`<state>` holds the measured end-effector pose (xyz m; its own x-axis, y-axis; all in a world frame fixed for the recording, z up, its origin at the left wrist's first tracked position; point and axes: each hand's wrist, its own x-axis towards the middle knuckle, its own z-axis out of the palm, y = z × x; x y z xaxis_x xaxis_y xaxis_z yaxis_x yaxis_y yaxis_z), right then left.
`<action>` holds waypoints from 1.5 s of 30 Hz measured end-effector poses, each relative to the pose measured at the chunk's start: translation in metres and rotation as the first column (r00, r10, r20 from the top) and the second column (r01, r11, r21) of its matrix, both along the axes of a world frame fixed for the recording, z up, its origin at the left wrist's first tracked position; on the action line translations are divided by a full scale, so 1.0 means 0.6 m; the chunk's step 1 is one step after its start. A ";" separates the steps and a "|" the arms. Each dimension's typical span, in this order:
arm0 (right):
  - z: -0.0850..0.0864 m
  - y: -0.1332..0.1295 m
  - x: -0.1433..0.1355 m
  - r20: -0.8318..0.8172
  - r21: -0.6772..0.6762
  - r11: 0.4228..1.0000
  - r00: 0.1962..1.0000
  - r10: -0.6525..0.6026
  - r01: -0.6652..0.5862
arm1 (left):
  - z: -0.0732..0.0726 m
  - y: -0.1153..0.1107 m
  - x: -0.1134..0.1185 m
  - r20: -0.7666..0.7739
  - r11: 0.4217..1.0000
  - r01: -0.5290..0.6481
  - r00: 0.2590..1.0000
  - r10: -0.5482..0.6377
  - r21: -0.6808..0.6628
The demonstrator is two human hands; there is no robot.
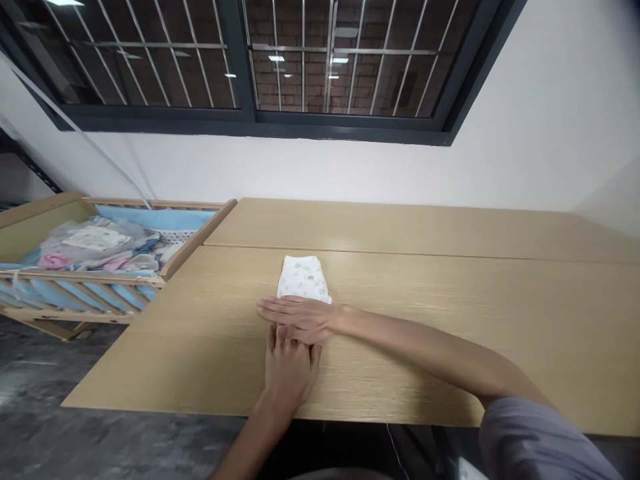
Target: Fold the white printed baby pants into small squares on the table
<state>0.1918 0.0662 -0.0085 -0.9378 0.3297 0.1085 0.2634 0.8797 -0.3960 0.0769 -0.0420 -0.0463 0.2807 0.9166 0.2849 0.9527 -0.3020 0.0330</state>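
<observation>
Left hand (291, 367): knuckles up, fingertips hidden by the right; grip can't be told. Right hand (303, 319): flat, fingers together, across near end of white printed cloth (303, 279) on desk (425, 287). Advisable: even pressure, edges kept straight.

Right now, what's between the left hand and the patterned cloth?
In the head view, the right hand lies between the left hand and the white patterned cloth, hiding what's beneath.

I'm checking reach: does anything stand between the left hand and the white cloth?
Yes: the right hand lies crosswise between the left hand and the visible cloth. Any cloth beneath the hands is hidden.
</observation>
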 end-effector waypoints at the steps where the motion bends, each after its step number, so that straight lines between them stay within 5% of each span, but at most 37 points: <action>1: -0.006 0.003 0.002 0.011 -0.030 0.999 1.000 -0.017 0.017 | 0.000 0.002 -0.003 -0.002 1.000 0.002 1.000 -0.002 0.009; 8: -0.022 0.051 0.010 0.051 -0.105 0.992 0.996 -0.069 0.074 | -0.014 0.006 -0.013 -0.013 0.997 -0.026 1.000 0.027 0.074; 17: -0.037 0.201 0.053 0.125 0.110 0.955 0.949 -0.288 0.275 | -0.017 0.007 -0.010 0.027 0.995 -0.045 0.999 0.043 0.088; 22: -0.029 0.229 0.075 0.132 0.160 0.891 0.885 -0.447 0.426 | -0.013 0.003 -0.010 0.038 0.998 -0.033 0.999 0.031 0.058; 26: -0.001 0.185 0.084 0.048 0.194 0.848 0.859 -0.510 0.493 | 0.008 0.018 -0.028 0.020 1.000 0.012 1.000 -0.012 0.000; 32: 0.047 0.021 0.100 -0.068 0.264 0.851 0.889 -0.453 0.454 | 0.057 0.067 -0.095 0.077 0.970 0.238 0.969 -0.234 -0.051; 36: 0.022 -0.054 0.119 -0.039 0.281 0.833 0.873 -0.486 0.477 | 0.059 0.093 -0.127 0.116 0.949 0.313 0.945 -0.306 -0.041; 41: -0.030 -0.077 0.125 -0.114 0.321 0.746 0.806 -0.581 0.584 | 0.061 0.110 -0.131 0.113 0.934 0.345 0.936 -0.334 -0.093; 45: -0.025 -0.101 0.112 -0.123 0.308 0.735 0.791 -0.599 0.604 | 0.077 0.090 -0.132 0.118 0.933 0.334 0.940 -0.320 -0.134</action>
<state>0.2592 0.0054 -0.0238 -0.5534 0.7693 0.3193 0.7770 0.6149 -0.1347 -0.0026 0.0123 0.0001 0.5512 0.8124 0.1903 0.7924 -0.5811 0.1856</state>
